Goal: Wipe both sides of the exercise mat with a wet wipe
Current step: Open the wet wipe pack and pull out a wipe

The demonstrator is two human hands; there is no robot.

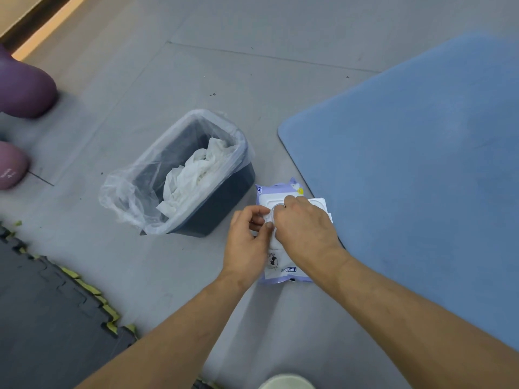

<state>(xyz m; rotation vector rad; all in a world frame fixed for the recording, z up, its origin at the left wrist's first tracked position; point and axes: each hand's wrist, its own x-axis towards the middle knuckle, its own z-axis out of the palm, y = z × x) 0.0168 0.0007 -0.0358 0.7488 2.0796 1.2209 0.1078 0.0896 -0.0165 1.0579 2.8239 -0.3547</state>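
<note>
**Reaching into a wet wipe pack beside a blue exercise mat**

Seen from above, over a grey floor. At centre, a lilac-and-white wet wipe pack, lying flat between a lined waste bin on its left and the blue exercise mat on its right. Right up against the mat's edge, touching or overlapping, hard to tell which. White flip lid thrown open toward the mat.

Left hand: fingers curled, thumb and fingertips pinching the pack's white lid frame, seemingly to steady it. Right hand: fingers bent down over the opening. No wipe in sight, so impossible to tell whether gripping one.

Mat: spread flat, one rounded corner pointing toward the bin. Long axis apparently running from that corner toward the lower right, alongside the pack. Not certain, with the mat cut off by the frame. Pack's long axis roughly parallel to that edge, pointing away from the person.

Likely risks from here:
- Several wipes dragged out in a clump by too hard a pull.
- The pack lifting off the floor under a slack left-hand pinch.
- The lid left open, drying out the rest.
- The bin knocked, being so close to the left forearm.

Elsewhere: crumpled white wipes in the bin, purple weights far left, dark interlocking foam tiles lower left.
</note>
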